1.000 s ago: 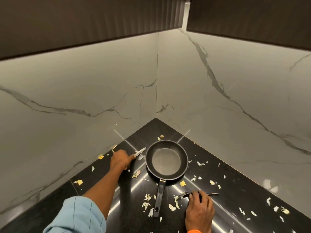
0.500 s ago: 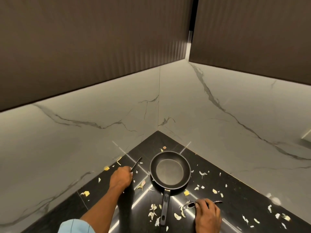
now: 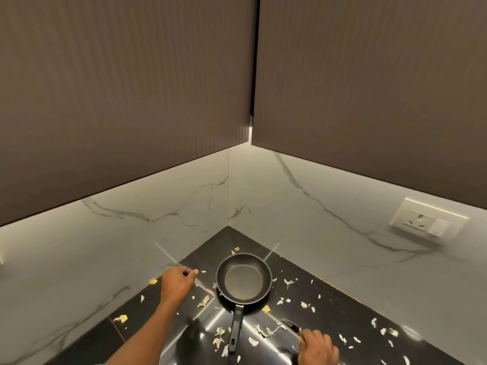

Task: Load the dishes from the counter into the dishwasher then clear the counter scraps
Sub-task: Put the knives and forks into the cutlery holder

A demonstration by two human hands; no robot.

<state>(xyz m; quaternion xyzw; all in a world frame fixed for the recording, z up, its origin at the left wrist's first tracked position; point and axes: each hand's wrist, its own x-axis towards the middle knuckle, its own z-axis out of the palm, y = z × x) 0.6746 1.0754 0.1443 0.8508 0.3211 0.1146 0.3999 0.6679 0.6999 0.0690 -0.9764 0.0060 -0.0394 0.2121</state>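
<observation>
A black frying pan [image 3: 243,280] sits empty in the corner of the black counter [image 3: 329,306], its handle pointing toward me. My left hand [image 3: 177,283] is left of the pan, fingers curled round a knife [image 3: 204,287] whose blurred blade slants toward the pan's rim. At the lower right my right hand [image 3: 317,347] grips a fork [image 3: 290,325], tines pointing up-left just above the counter. Several pale and yellow scraps [image 3: 220,338] lie scattered around the pan.
Marble backsplash walls [image 3: 303,206] meet behind the pan. Dark upper cabinets [image 3: 131,88] hang low overhead. A wall socket [image 3: 428,221] sits on the right wall. More scraps [image 3: 387,331] dot the counter toward the right.
The view has tilted upward, showing more cabinet. My left hand has turned the knife so its blade points toward the pan. My right hand has lifted the fork off the counter and drawn it right.
</observation>
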